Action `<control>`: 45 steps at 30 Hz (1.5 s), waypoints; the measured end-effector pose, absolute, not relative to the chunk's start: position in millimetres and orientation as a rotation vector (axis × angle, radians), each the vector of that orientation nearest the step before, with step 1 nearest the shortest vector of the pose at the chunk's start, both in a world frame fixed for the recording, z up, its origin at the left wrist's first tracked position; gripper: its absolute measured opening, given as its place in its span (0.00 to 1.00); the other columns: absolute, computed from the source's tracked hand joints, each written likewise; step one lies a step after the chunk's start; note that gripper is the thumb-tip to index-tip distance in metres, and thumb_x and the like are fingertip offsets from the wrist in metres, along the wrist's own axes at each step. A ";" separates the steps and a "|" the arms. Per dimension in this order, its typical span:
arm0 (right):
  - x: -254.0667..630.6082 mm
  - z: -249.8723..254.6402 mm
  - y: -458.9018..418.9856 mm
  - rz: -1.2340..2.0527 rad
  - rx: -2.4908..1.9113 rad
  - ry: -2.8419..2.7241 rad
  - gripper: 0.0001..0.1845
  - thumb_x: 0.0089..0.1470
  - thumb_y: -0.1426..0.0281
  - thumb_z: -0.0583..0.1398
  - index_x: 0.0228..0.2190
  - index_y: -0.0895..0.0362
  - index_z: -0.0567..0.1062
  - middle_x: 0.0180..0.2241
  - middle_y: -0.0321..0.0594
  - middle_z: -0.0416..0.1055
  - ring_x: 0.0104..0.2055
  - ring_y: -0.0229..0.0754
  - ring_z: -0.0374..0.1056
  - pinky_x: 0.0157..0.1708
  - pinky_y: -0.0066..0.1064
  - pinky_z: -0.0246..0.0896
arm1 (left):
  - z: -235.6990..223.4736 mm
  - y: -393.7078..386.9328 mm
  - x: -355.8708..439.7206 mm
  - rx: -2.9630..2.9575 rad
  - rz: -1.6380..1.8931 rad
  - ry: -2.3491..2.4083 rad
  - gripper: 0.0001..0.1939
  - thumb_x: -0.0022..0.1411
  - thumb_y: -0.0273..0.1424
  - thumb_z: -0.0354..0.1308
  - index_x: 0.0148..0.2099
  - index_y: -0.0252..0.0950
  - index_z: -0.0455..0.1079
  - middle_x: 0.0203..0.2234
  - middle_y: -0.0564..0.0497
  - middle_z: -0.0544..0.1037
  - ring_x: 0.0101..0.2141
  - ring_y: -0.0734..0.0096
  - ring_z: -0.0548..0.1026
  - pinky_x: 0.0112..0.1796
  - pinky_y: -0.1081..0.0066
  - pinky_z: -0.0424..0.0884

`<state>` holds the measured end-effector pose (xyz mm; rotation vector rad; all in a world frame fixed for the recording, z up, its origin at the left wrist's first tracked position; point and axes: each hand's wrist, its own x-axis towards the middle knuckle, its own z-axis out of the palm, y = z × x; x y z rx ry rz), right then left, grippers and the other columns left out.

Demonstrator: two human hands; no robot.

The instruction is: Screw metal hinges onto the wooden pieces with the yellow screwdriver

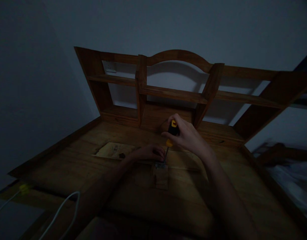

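Note:
My right hand [183, 131] is wrapped round the black and yellow handle of a screwdriver [169, 143]. Its shaft slants down to a small metal hinge or bracket [160, 164]. The metal piece lies at the far end of a short wooden block [160, 177] on the desk. Close to the screwdriver's tip, my left hand [152, 152] has its fingers closed and pressed down by the metal piece. Whatever those fingertips pinch, perhaps a screw, is hidden in the dim light.
Left of my hands lies a pale wooden board [115, 150] with a dark knot. A wooden shelf unit [173, 93] rises along the desk's back, against the wall. A white cable [77, 203] loops at the front left. Pale fabric [293, 180] lies beyond the right edge.

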<state>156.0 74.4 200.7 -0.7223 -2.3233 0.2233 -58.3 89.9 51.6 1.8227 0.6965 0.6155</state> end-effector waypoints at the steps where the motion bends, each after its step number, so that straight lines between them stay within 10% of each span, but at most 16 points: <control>1: 156.0 200.7 74.7 0.232 -0.709 -2.323 0.15 0.55 0.70 0.58 0.44 0.52 0.63 0.44 0.40 0.69 0.42 0.42 0.66 0.43 0.34 0.59 | 51.9 89.7 -58.1 1.825 0.616 0.693 0.15 0.56 0.39 0.68 0.40 0.33 0.79 0.36 0.47 0.81 0.39 0.69 0.78 0.45 0.71 0.71; 45: 153.6 201.0 71.8 0.121 -0.782 -2.335 0.20 0.55 0.71 0.57 0.50 0.51 0.63 0.51 0.44 0.66 0.50 0.50 0.67 0.49 0.42 0.63 | 50.1 90.5 -58.8 1.799 0.608 0.698 0.15 0.56 0.38 0.68 0.42 0.34 0.78 0.37 0.47 0.82 0.39 0.69 0.79 0.44 0.71 0.71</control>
